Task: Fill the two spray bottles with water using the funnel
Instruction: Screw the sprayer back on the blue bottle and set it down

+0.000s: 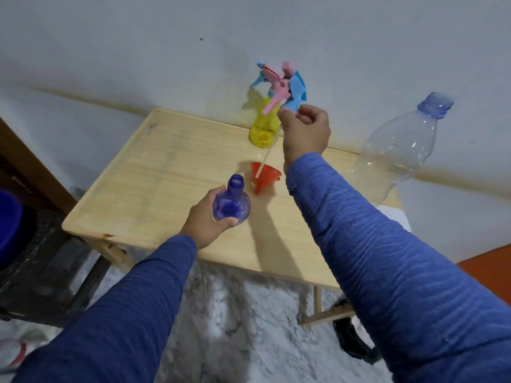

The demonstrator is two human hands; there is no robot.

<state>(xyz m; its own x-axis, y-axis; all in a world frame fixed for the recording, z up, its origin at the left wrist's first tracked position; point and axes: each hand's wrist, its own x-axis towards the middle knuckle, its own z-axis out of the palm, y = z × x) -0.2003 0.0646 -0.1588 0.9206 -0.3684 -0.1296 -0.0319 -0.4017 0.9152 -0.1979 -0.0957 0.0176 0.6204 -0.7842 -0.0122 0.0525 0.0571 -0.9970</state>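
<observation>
My left hand (206, 217) grips the round blue spray bottle (232, 203), which stands on the table with its neck uncapped. My right hand (304, 131) holds a blue and pink spray head (293, 88) up in the air, its white dip tube (265, 158) hanging down over the orange funnel (262, 176). The funnel lies on the table just right of the blue bottle. The yellow spray bottle (262, 128) stands at the back edge with its spray head on. A large clear water bottle (398, 150), uncapped, stands at the right with some water in it.
The small wooden folding table (154, 172) stands against a white wall. A dark chair with a blue object (8, 225) is at the left. A black item (354, 341) lies on the mottled floor under the table's right side.
</observation>
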